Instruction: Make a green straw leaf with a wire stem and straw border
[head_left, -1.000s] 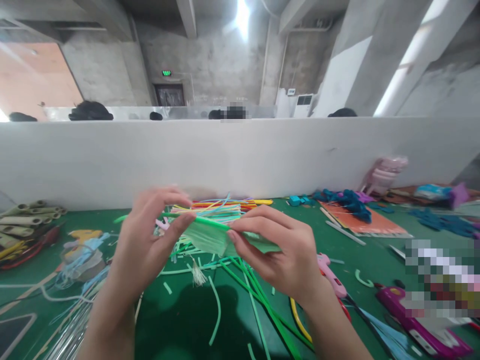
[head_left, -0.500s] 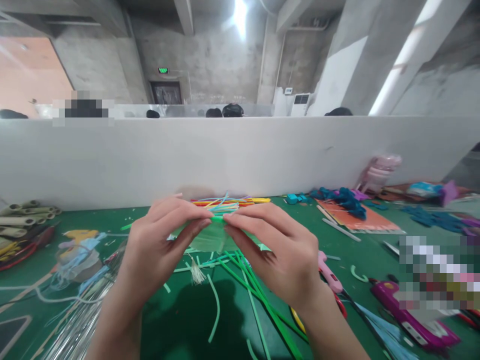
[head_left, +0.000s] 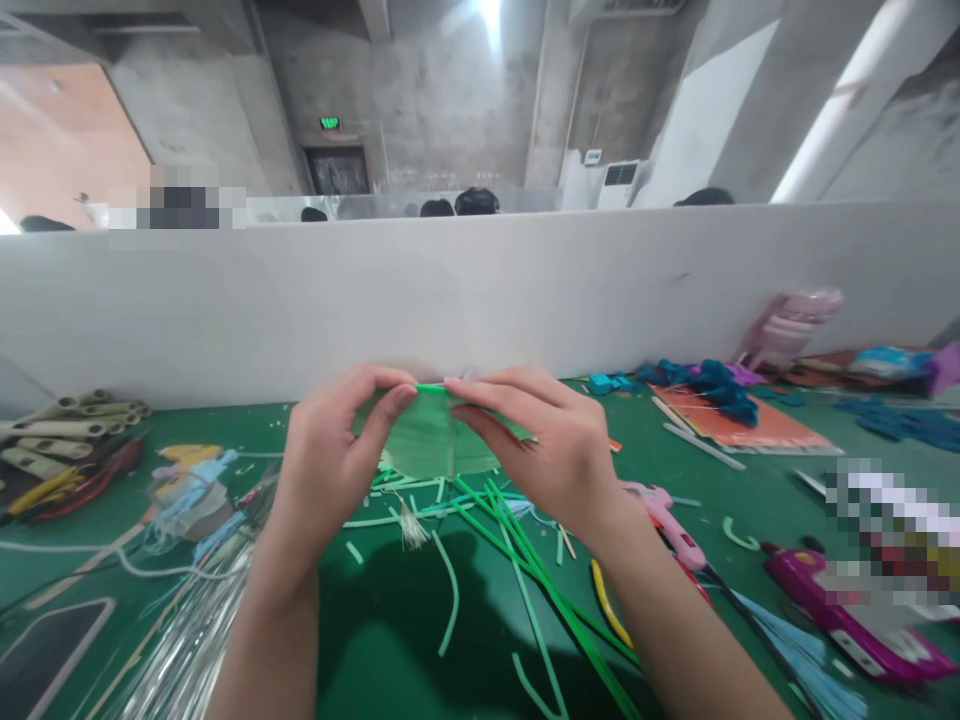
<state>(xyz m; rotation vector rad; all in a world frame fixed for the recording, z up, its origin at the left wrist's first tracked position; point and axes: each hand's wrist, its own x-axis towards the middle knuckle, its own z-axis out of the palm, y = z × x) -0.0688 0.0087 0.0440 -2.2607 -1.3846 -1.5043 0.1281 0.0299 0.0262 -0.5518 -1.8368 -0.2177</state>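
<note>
Between both hands hangs a thin, see-through light green sheet, rounded at its lower edge, with a bright green strip along its top. My left hand pinches the top edge at its left between thumb and forefinger. On the right, my right hand pinches the same edge, a short gap away. A pale tassel and cut light green tube pieces lie on the table below. Long bright green strips run under my right forearm.
A pink glue gun lies beside my right forearm, with a magenta tool farther right. Silvery strands and bamboo tubes are at left. A white partition stands behind the green table; an orange sheet lies at right.
Both hands have risen with the green sheet, and more of the sheet shows below them. The camera view has shifted slightly.
</note>
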